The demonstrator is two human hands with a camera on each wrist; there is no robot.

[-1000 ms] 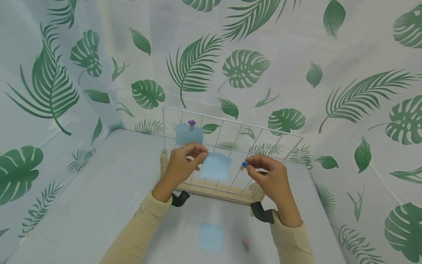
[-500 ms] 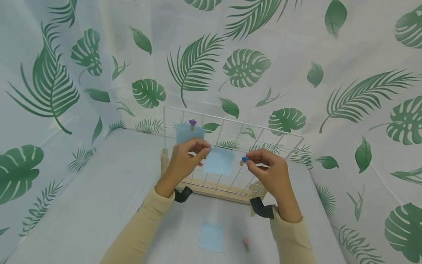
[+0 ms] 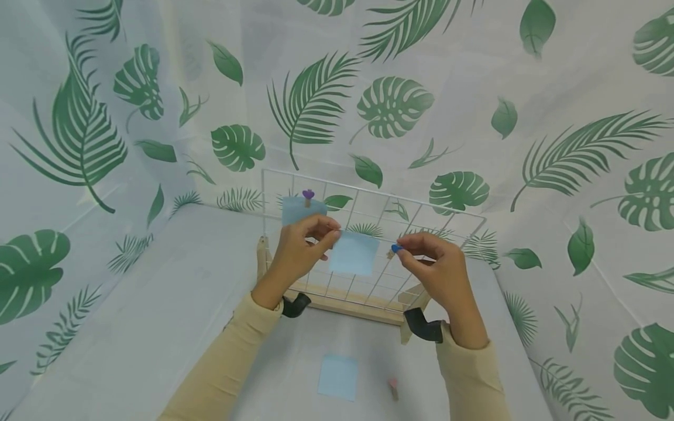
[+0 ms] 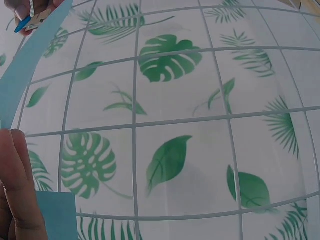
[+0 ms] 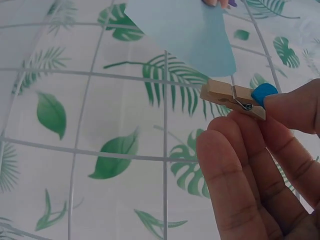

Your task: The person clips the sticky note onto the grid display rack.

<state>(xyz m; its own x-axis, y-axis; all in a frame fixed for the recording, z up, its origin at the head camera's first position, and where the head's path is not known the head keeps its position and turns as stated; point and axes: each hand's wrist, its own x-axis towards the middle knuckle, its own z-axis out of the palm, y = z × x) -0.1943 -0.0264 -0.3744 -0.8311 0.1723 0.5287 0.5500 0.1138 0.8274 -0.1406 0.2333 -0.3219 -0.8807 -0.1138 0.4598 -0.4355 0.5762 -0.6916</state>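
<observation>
My left hand [image 3: 305, 248] pinches a square of light blue paper [image 3: 355, 253] by its upper left corner, holding it in front of a white wire grid [image 3: 358, 202]. To the right of the paper, my right hand [image 3: 439, 266] holds a small wooden clothespin [image 5: 235, 95] with a blue ornament between thumb and fingers. In the right wrist view the clothespin's tip points toward the paper, close to its lower edge. Another blue sheet [image 3: 297, 209] hangs at the grid's upper left, under a clothespin with a purple heart [image 3: 308, 196].
The grid stands in a wooden base [image 3: 353, 308] on a white table. Nearer me lie a third blue paper square [image 3: 337, 377] and a clothespin with a pink ornament [image 3: 394, 389]. A leaf-patterned curtain [image 3: 395, 105] rises behind and at both sides.
My left hand has moved the paper up and to the right in front of the grid. My right hand with the clothespin has risen slightly too.
</observation>
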